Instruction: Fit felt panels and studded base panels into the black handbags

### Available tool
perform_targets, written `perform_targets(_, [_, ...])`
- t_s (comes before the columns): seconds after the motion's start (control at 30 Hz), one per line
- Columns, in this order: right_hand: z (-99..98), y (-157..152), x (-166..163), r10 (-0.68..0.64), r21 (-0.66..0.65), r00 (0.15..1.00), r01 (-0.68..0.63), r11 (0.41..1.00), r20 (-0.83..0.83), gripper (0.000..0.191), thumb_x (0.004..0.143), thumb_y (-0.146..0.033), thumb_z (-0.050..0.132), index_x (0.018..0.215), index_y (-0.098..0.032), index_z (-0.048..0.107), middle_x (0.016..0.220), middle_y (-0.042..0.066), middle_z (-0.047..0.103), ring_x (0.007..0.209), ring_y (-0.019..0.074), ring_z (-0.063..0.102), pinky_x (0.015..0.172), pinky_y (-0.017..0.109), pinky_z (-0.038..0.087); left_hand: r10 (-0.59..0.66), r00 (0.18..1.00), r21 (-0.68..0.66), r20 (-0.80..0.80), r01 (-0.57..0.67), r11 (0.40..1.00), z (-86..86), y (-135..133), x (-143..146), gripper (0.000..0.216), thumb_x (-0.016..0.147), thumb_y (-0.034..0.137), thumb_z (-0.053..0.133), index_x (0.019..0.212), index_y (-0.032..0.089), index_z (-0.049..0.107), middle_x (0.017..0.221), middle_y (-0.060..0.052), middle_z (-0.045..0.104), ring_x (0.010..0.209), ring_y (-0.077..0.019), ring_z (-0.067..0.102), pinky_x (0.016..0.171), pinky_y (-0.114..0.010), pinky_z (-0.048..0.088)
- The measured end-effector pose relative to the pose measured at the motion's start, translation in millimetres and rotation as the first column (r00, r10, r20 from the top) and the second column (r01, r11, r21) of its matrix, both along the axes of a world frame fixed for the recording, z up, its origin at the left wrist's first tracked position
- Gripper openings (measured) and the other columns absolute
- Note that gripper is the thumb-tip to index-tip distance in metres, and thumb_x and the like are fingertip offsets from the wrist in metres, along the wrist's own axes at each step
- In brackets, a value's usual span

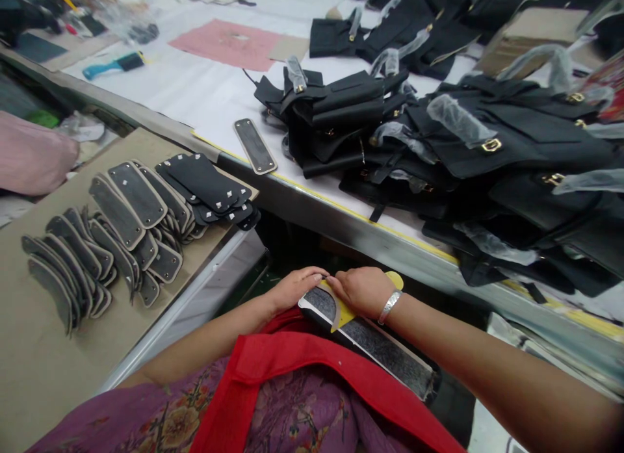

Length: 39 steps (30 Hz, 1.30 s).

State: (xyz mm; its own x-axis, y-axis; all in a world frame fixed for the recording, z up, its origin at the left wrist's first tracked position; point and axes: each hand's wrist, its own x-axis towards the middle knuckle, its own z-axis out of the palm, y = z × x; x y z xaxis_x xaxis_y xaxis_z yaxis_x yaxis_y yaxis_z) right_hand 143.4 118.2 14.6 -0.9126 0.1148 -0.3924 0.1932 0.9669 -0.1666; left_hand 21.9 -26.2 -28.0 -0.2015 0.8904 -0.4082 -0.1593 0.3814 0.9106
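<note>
No text, label, brand, number or sign can be read anywhere in this view. The black bags (487, 134) piled on the surface (205, 95) show only plain gold buckles, with no lettering that can be made out. The dark panels (136, 212) on the board at the left edge carry small metal studs and no marks. The pink sheet (224, 43) near the far edge is blank, and the papers in the far corner are too blurred to read.
</note>
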Motion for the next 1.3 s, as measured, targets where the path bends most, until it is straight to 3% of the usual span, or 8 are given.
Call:
perform_targets(0.13, [2.1,9.8,-0.7,0.021,0.005,1.0,-0.021,1.0,0.022,0.053,0.096,-0.047,0.02,0.087,-0.018,0.064,0.075,0.01,0.065,0.068,0.025,0.063,0.055,0.03,0.04,-0.041,0.998,-0.027,0.048,0.042,0.999,2.7,1.8,-3.8,0.042,0.08,0.041,0.053,0.115,0.019,0.053,0.1,-0.005,0.06,0.084,-0.0176,0.055,0.072,-0.027,0.042])
perform_targets(0.33, [12.3,31.4,-16.4,0.144,0.035,0.99,-0.144,0.989,0.008,0.052,0.095,-0.047,0.024,0.08,-0.017,0.064,0.073,0.01,0.065,0.065,0.024,0.062,0.053,0.029,0.037,-0.173,0.974,0.055,0.146,0.167,0.984,4.7,2.5,-17.6,0.056,0.072,0.032,0.065,0.124,0.019,0.046,0.117,-0.006,0.055,0.108,-0.0227,0.05,0.092,-0.033,0.037])
perform_targets(0.5, [14.3,44.6,-36.7,0.239,0.052,0.971,-0.238,0.97,-0.024,0.051,0.095,-0.046,0.026,0.08,-0.017,0.064,0.074,0.01,0.065,0.066,0.0232,0.061,0.054,0.029,0.036,0.005,0.889,-0.008,0.458,-0.001,1.0,-1.1,5.2,-18.8,0.049,0.076,0.036,0.062,0.119,0.016,0.051,0.114,-0.009,0.058,0.1,-0.0214,0.055,0.087,-0.032,0.04])
perform_targets(0.6, [12.4,48.8,-43.8,0.282,0.035,0.959,-0.281,0.959,-0.016,0.051,0.094,-0.047,0.026,0.081,-0.017,0.065,0.076,0.012,0.066,0.068,0.0241,0.061,0.057,0.03,0.037,0.136,0.846,-0.061,0.515,-0.123,0.991,-4.9,8.4,-15.7,0.04,0.078,0.039,0.06,0.109,0.013,0.059,0.106,-0.009,0.062,0.095,-0.0195,0.056,0.087,-0.03,0.04])
perform_targets(0.77, [9.1,46.9,-37.3,0.243,0.009,0.969,-0.243,0.97,0.032,0.054,0.095,-0.047,0.025,0.079,-0.016,0.066,0.071,0.013,0.065,0.067,0.0248,0.061,0.058,0.031,0.039,0.19,0.831,-0.138,0.523,-0.137,0.981,-1.0,13.5,-8.0,0.039,0.073,0.038,0.066,0.101,0.012,0.061,0.09,-0.007,0.064,0.075,-0.0143,0.058,0.071,-0.025,0.042])
perform_targets(0.9, [9.3,33.4,-21.2,0.132,0.001,0.989,-0.132,0.991,0.068,0.052,0.095,-0.044,0.023,0.082,-0.017,0.065,0.072,0.011,0.065,0.068,0.0262,0.062,0.057,0.032,0.042,0.221,0.858,-0.21,0.464,-0.136,0.968,9.0,16.8,-1.3,0.038,0.071,0.037,0.066,0.1,0.013,0.06,0.081,-0.004,0.062,0.067,-0.0118,0.056,0.063,-0.023,0.041])
perform_targets(1.1, [9.6,17.5,-0.7,-0.071,-0.049,0.987,0.079,0.996,0.142,0.056,0.095,-0.047,0.02,0.083,-0.019,0.067,0.076,0.011,0.066,0.071,0.0293,0.063,0.058,0.036,0.045,0.141,0.958,-0.212,0.248,-0.088,0.973,19.0,23.5,5.1,0.029,0.074,0.035,0.058,0.096,0.015,0.059,0.076,-0.002,0.059,0.064,-0.0122,0.053,0.06,-0.023,0.041])
perform_targets(1.3, [8.5,9.2,15.5,-0.158,-0.075,0.976,0.171,0.982,0.152,0.053,0.096,-0.045,0.019,0.088,-0.021,0.067,0.077,0.011,0.066,0.074,0.0282,0.064,0.06,0.035,0.045,0.054,0.992,-0.245,0.117,-0.024,0.969,19.8,23.7,10.1,0.025,0.075,0.032,0.055,0.095,0.017,0.057,0.073,-0.001,0.058,0.061,-0.0125,0.054,0.055,-0.022,0.041])
